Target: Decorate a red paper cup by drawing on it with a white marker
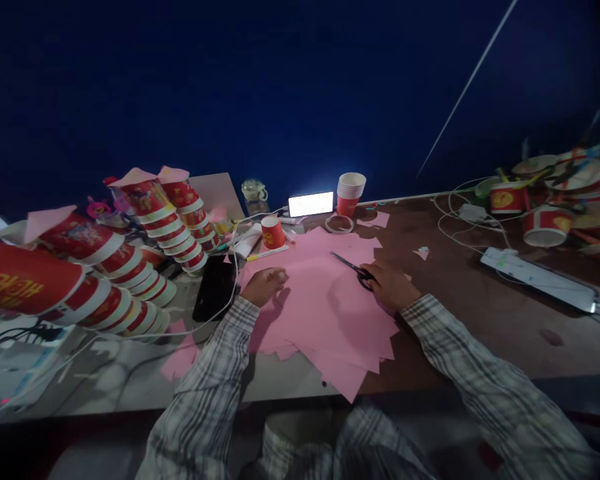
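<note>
Pink paper sheets [320, 313] lie in an overlapping, fanned pile in front of me. On the right part of the pile, my right hand [391, 285] has its fingers at the dark handles of a pair of scissors [349, 264]. The blades point away to the left and look slightly apart. My left hand [264, 287] rests over the left edge of the pile with its fingers curled in. Whether anything small is between those fingers I cannot make out. A black phone [215, 288] lies just left of that hand.
Leaning stacks of red paper cups [175, 233] with pink cone tops crowd the left. Behind the pile are a single red cup [273, 233], a lit phone [311, 204], a cup stack [350, 195] and a glass jar [254, 195]. A power strip [537, 277] and cables lie right.
</note>
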Action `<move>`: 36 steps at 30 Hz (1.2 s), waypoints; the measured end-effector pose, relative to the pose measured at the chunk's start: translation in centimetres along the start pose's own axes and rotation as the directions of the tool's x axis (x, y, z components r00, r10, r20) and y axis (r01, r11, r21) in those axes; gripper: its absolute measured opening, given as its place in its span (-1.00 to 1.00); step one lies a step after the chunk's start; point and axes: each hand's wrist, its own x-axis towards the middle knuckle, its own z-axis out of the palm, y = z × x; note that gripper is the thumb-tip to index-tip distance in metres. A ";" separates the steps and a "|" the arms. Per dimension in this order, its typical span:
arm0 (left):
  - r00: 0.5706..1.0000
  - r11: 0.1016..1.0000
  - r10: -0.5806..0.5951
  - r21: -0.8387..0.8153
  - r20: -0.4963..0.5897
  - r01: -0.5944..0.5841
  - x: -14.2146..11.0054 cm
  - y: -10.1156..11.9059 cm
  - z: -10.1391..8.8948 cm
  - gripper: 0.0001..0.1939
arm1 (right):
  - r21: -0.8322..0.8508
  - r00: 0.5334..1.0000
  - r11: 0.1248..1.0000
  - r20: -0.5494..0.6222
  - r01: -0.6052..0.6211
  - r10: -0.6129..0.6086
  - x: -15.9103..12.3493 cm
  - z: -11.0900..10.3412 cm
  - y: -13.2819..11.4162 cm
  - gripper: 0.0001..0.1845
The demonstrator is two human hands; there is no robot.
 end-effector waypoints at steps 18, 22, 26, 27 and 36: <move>0.941 0.864 -0.266 -0.381 0.209 0.329 -0.8 1.5 -0.3 -0.74 | 0.083 0.998 0.995 -0.034 0.049 -0.047 -0.4 0.2 0.7 -0.55; 0.929 0.859 -0.249 -0.380 0.273 0.342 -0.9 1.6 -0.3 -0.71 | 0.087 0.999 0.995 -0.023 0.039 -0.037 -0.5 0.0 0.6 -0.53; 0.955 0.886 -0.226 -0.367 0.190 0.283 -0.9 1.6 -0.8 -0.75 | 0.101 0.998 0.993 -0.029 0.052 -0.049 -0.5 0.1 0.7 -0.51; 0.959 0.893 -0.225 -0.358 0.174 0.275 -0.9 1.6 -1.0 -0.76 | 0.105 0.998 0.993 -0.026 0.056 -0.054 -0.5 0.2 0.8 -0.51; 0.921 0.866 -0.243 -0.360 0.306 0.348 -0.7 1.0 -0.7 -0.69 | 0.100 0.992 0.989 -0.079 0.111 -0.103 -0.5 0.7 1.4 -0.53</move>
